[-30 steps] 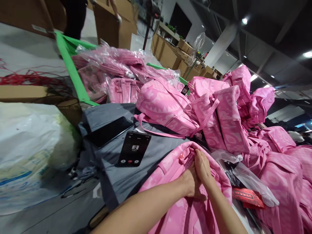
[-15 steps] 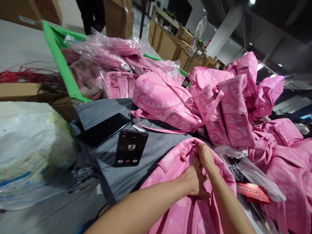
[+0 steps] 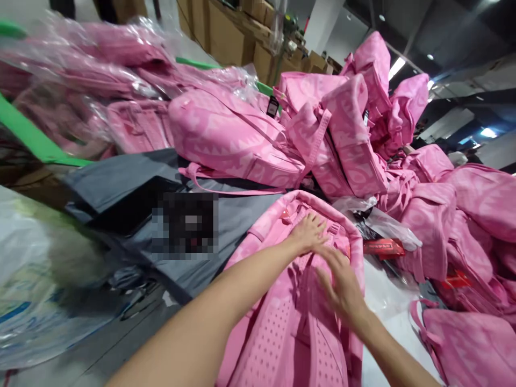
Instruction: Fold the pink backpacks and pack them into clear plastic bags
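Note:
A pink patterned backpack (image 3: 274, 322) lies in front of me with its strap side up, showing perforated shoulder straps. My left hand (image 3: 309, 235) rests flat on its upper part, fingers stretched toward the top edge. Just below and to the right, my right hand (image 3: 342, 282) hovers over or touches the straps with its fingers apart; whether it touches cannot be made out. Neither hand holds anything. Beyond the top edge, another pink backpack (image 3: 229, 142) lies on its side on the grey cloth (image 3: 169, 279).
Pink backpacks (image 3: 338, 129) are piled at the back and right. Plastic-wrapped bags (image 3: 100, 59) fill a green-framed container (image 3: 28, 129) at the left. A blurred-out phone (image 3: 191, 223) stands on the grey cloth. A red packet (image 3: 382, 248) and clear plastic lie to the right.
Both hands have come out from gripping inside the backpack's top and now lie spread over its strap side. The backpack looks flatter, its straps exposed. The view has shifted right.

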A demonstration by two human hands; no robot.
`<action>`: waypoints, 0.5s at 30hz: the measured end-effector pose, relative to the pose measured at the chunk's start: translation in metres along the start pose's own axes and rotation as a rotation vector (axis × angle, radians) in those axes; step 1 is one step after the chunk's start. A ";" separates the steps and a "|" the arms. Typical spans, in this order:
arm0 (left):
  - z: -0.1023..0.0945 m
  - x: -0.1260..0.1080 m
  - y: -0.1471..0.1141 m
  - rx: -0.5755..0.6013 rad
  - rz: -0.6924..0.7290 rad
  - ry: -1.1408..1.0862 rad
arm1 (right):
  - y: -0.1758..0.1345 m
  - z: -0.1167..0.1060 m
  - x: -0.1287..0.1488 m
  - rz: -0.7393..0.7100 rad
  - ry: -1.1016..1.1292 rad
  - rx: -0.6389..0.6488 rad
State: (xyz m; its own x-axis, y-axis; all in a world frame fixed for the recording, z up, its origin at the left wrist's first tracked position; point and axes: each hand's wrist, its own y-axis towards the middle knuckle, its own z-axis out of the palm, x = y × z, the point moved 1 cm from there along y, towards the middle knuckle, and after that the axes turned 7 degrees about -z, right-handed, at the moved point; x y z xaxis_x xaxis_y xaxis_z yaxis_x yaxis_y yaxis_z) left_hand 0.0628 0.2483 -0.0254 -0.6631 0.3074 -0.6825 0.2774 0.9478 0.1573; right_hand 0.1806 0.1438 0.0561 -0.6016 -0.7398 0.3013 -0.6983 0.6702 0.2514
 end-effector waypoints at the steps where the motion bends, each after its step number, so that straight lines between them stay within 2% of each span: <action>1: -0.002 0.000 0.002 -0.003 -0.004 -0.012 | -0.020 0.001 0.013 -0.049 -0.068 0.025; 2: -0.005 0.000 0.004 -0.006 -0.008 -0.021 | -0.035 0.007 0.021 -0.079 -0.145 0.053; 4: -0.014 -0.004 0.006 -0.005 -0.012 -0.038 | -0.043 0.027 0.019 -0.014 -0.312 0.096; 7: -0.034 -0.019 -0.008 0.050 0.040 -0.060 | -0.027 0.062 -0.013 0.115 -0.411 0.132; 9: -0.052 -0.033 -0.035 0.131 0.118 -0.078 | -0.014 0.076 -0.033 0.139 -0.398 0.118; 11: -0.075 -0.051 -0.075 0.253 0.221 -0.096 | -0.008 0.082 -0.042 0.138 -0.385 0.100; 13: -0.098 -0.071 -0.121 0.457 0.384 -0.107 | -0.008 0.084 -0.043 0.123 -0.378 0.076; 15: -0.116 -0.092 -0.163 0.512 0.435 0.032 | -0.010 0.083 -0.040 0.105 -0.379 0.047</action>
State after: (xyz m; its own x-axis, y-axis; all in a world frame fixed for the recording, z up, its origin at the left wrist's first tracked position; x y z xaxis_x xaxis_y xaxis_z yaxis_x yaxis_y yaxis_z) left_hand -0.0018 0.0758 0.0941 -0.4348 0.6620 -0.6105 0.8134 0.5796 0.0492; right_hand 0.1791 0.1619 -0.0346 -0.7649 -0.6429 -0.0397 -0.6373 0.7462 0.1924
